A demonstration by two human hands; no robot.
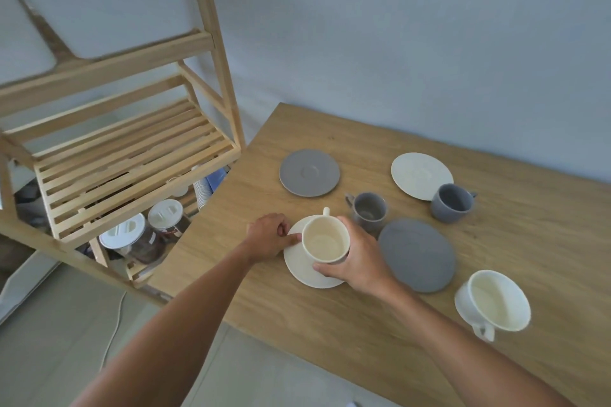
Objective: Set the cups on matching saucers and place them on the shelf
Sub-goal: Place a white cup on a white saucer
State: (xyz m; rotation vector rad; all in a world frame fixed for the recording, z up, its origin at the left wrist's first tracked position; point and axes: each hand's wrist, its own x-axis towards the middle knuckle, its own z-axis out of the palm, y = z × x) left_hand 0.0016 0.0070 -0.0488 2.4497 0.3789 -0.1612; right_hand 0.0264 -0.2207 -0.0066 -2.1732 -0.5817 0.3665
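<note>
A cream cup (pixel 325 239) sits on its matching cream saucer (pixel 305 269) near the wooden table's (pixel 330 324) left edge. The right hand (pixel 358 261) wraps the cup; the left hand (pixel 272 236) pinches the saucer's rim. Glazed ceramic, probably light, slippery and breakable; best lifted by the saucer, steadying the cup. The slatted shelf (pixel 132 162) waits left.

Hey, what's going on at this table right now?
A person is pairing cups with saucers. The right hand holds a cream cup on a cream saucer, while the left hand pinches the saucer's rim. Two grey cups, two grey saucers, another cream cup and cream saucer sit unpaired on the table. The shelf slats are bare.
</note>
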